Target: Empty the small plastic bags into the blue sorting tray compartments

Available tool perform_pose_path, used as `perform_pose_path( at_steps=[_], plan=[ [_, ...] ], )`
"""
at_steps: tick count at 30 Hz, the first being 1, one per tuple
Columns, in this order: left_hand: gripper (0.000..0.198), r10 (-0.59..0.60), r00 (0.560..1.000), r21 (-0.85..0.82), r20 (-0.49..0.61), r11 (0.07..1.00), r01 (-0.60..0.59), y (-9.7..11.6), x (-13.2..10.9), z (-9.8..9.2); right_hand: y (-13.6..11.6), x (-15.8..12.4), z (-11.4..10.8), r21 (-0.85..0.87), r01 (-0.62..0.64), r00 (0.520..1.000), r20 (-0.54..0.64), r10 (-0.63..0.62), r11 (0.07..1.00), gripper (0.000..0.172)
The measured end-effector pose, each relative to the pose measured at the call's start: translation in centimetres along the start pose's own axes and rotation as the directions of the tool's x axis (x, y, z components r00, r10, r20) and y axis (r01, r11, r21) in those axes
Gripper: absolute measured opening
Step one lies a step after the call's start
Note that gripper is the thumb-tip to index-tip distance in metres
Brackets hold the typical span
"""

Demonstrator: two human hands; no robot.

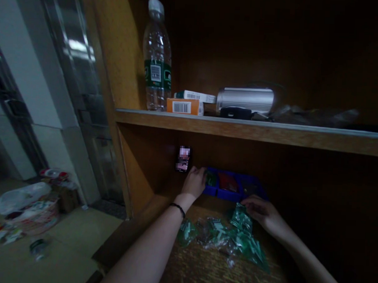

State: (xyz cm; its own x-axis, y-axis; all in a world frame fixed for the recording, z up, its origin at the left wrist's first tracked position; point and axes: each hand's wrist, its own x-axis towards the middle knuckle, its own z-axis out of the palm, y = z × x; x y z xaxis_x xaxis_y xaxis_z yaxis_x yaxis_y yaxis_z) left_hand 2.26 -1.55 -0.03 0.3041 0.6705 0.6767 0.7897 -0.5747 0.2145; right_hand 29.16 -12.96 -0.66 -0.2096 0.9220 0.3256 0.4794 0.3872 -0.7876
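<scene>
The left hand [193, 182] touches a hard blue tray [233, 194], but whether its fingers grip cannot be told. The right hand [261, 212] rests loose fingers on a crinkly green bag [241, 218].

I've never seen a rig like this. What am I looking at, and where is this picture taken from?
The picture comes from a camera worn on a person's head, looking forward and down; there is no machine, just the person's bare arms. The left hand is at a blue compartment tray, beside a green item in it. The right hand touches small clear bags of green pieces lying on a wooden surface. I cannot tell whether either hand grips anything. A phone stands behind them, and a water bottle sits on the shelf above.
</scene>
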Motion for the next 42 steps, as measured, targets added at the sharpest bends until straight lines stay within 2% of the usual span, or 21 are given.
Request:
perform_pose_path(
  at_steps=[4,6,13,18,21,23,27,31,34,37,40,42],
  plan=[
    [0.029,0.149,0.983,0.005,0.11,0.989,-0.151,-0.3,-0.2,-0.7,0.1,0.0,0.0,-0.008,0.005,1.0,-0.002,-0.005,1.0,0.024],
    [0.031,0.181,0.972,0.026,0.148,0.982,-0.187,0.0,-0.4,-1.0,0.1,0.0,-0.1,-0.005,-0.003,1.0,-0.005,0.003,1.0,0.024],
    [0.029,0.084,0.957,0.118,0.278,0.986,-0.121,1.0,-0.6,-1.0,-0.2,-0.1,0.0,0.005,-0.07,0.996,0.058,0.069,0.998,0.027],
    [0.028,0.031,0.97,0.153,0.239,0.986,-0.07,0.8,-0.9,-0.6,-0.4,-0.3,0.3,0.031,-0.145,0.985,0.099,0.142,0.989,0.03],
    [0.038,0.009,0.986,0.134,0.164,0.99,-0.031,0.9,-0.9,-0.7,-0.4,-0.3,0.4,0.025,-0.187,0.977,0.106,0.184,0.982,0.033],
    [0.043,-0.008,0.992,0.115,0.127,0.993,-0.007,1.0,-0.8,-0.9,-0.2,-0.1,0.4,0.0,-0.174,0.981,0.085,0.173,0.985,0.033],
    [0.026,-0.009,0.985,0.065,0.17,0.998,-0.002,1.1,-0.6,-1.1,0.2,0.3,0.1,-0.043,-0.091,0.995,0.024,0.092,0.995,0.031],
    [0.021,0.029,0.982,0.008,0.187,0.999,-0.031,0.7,-0.7,-0.8,0.3,0.4,-0.2,-0.089,-0.046,0.999,-0.016,0.044,0.995,0.035],
    [0.025,0.003,0.994,-0.02,0.105,1.0,0.0,0.5,-0.7,-1.0,0.2,0.4,-0.2,-0.065,-0.067,0.997,-0.045,0.064,0.996,0.036],
    [0.023,-0.041,0.999,-0.038,-0.015,0.998,0.04,1.2,-0.7,-2.0,-0.2,0.4,0.0,0.02,-0.085,0.991,-0.102,0.086,0.996,0.04],
    [0.023,0.099,0.995,-0.145,0.02,0.985,-0.095,3.3,-0.9,-3.1,-0.7,0.5,0.2,0.11,-0.081,0.983,-0.153,0.098,0.991,0.042],
    [0.031,0.251,0.963,-0.248,0.098,0.943,-0.221,4.9,-1.3,-3.4,-0.9,0.5,0.3,0.152,-0.078,0.984,-0.15,0.101,0.985,0.042]
  ],
)
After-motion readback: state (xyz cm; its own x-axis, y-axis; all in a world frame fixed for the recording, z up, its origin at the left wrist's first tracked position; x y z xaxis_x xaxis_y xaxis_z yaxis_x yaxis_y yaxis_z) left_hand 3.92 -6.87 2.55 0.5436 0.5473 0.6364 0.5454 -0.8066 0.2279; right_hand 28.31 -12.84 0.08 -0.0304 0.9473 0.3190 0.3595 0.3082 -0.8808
